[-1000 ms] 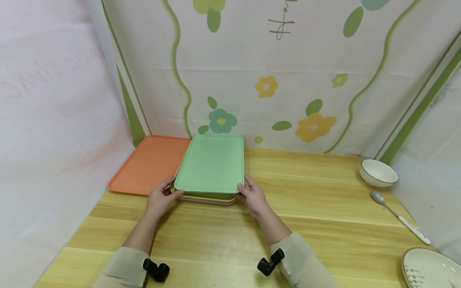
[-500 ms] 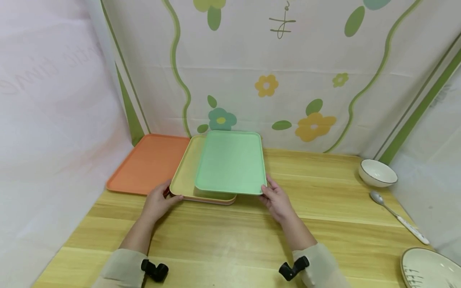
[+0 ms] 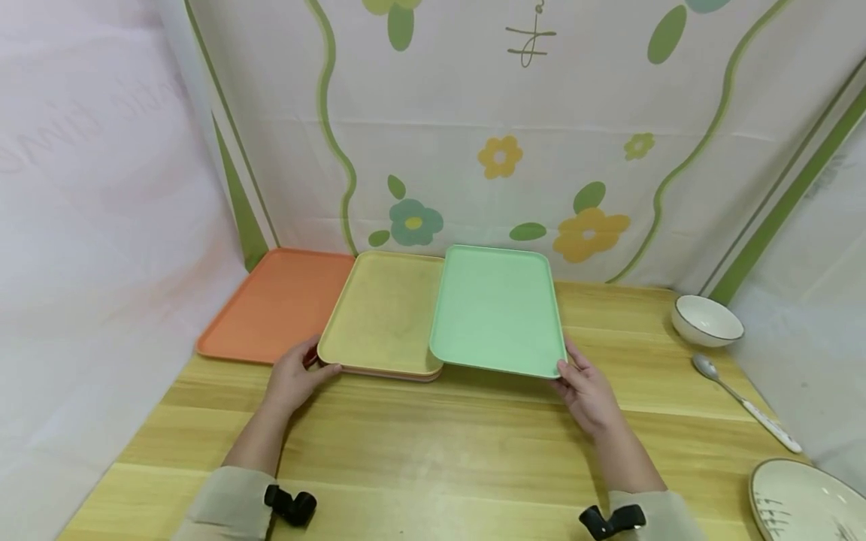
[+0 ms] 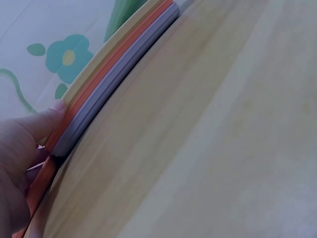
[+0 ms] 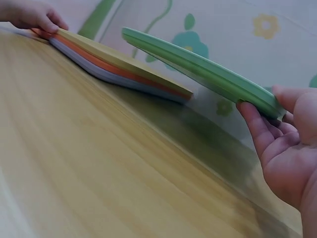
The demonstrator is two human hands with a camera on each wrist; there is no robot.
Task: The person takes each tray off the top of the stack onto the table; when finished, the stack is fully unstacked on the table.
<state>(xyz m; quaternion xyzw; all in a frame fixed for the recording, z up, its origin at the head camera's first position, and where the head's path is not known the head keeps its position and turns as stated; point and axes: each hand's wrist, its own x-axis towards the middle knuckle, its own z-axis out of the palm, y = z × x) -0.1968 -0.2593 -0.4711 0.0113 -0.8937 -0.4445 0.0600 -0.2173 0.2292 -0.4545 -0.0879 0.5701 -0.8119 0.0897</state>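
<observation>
My right hand [image 3: 587,391] pinches the front right corner of a green tray [image 3: 498,312], thumb on the rim and fingers underneath. The right wrist view shows this green tray [image 5: 203,69] raised off the table and tilted. To its left lies a stack with a yellow tray [image 3: 386,312] on top; an orange tray [image 4: 89,91] and greyish-purple edges [image 4: 106,89] show below it. At the stack's front left corner, my left hand [image 3: 294,379] grips the yellow tray's edge, its thumb on the rim and its other fingers partly hidden.
A separate orange tray [image 3: 280,304] lies left of the stack, against the back cloth [image 3: 433,113]. On the right are a white bowl [image 3: 707,321], a spoon [image 3: 744,402] and a plate [image 3: 805,500]. Wooden tabletop [image 3: 433,451] stretches in front of the trays.
The green tray has moved right, off the stack, in my right hand, uncovering the yellow tray. My left hand has let go of the green tray and stayed at the stack's corner.
</observation>
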